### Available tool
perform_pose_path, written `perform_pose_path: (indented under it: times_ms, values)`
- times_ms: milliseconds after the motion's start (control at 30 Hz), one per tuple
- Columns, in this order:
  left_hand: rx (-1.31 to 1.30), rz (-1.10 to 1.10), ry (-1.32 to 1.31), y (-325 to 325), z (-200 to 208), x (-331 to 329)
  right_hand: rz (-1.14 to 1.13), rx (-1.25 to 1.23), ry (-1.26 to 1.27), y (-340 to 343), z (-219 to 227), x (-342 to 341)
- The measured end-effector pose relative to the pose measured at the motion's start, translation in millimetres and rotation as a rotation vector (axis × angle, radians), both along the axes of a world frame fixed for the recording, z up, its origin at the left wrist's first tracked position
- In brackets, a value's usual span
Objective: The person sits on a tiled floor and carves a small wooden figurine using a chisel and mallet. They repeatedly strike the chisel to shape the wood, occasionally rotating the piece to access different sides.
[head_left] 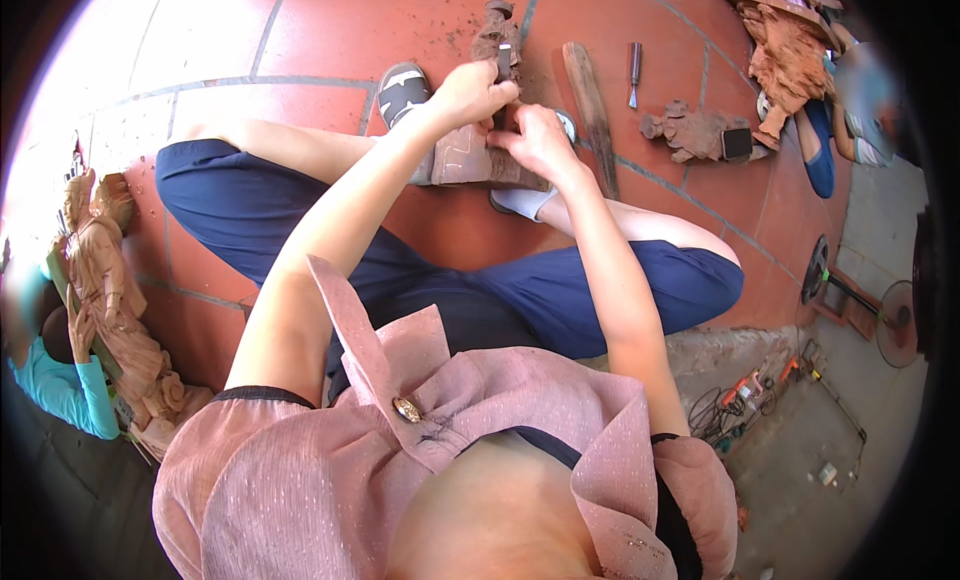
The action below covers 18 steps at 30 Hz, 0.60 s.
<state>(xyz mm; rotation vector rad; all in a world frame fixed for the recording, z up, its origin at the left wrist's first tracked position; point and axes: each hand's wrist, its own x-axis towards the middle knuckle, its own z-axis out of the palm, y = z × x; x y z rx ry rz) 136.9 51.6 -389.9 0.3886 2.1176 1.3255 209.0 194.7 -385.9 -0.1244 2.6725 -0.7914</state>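
A brown wood carving [462,158] lies on the floor between my feet, its narrow figure-like end pointing away from me. My left hand [472,94] is closed around a slim chisel-like tool [504,55] with a pale metal end and a dark shaft, held over the carving. Just nearer and to the right, my right hand [538,140] curls its fingers at the dark lower part of the same tool. My fingers partly hide the grip and the wood beneath.
Right of the carving lie a wooden club [590,110], a dark-handled chisel [635,75] and a rough carved piece [690,130] beside a black square object [737,143]. People work at a large carving [790,65] and a standing figure [115,270]. A fan [898,323] and corded tools [745,392] stand lower right.
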Motion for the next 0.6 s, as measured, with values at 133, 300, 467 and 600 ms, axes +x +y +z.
perform_pose_path:
  times_ms: [133, 300, 467, 600]
  values:
    - [-0.02, 0.014, 0.034, 2, 8, -8, -0.118, -0.072, 0.068, 0, -16, -10]
    - [0.092, -0.005, -0.162, -9, -4, 7, 0.007, -0.017, 0.022, -10, 8, 3]
    - [0.216, 0.041, 0.01, 15, -1, -27, -0.38, -0.278, 0.21, 20, -39, -23]
    - [0.236, 0.145, -0.028, -14, 18, -28, -0.656, -0.894, 0.049, 59, -8, -13]
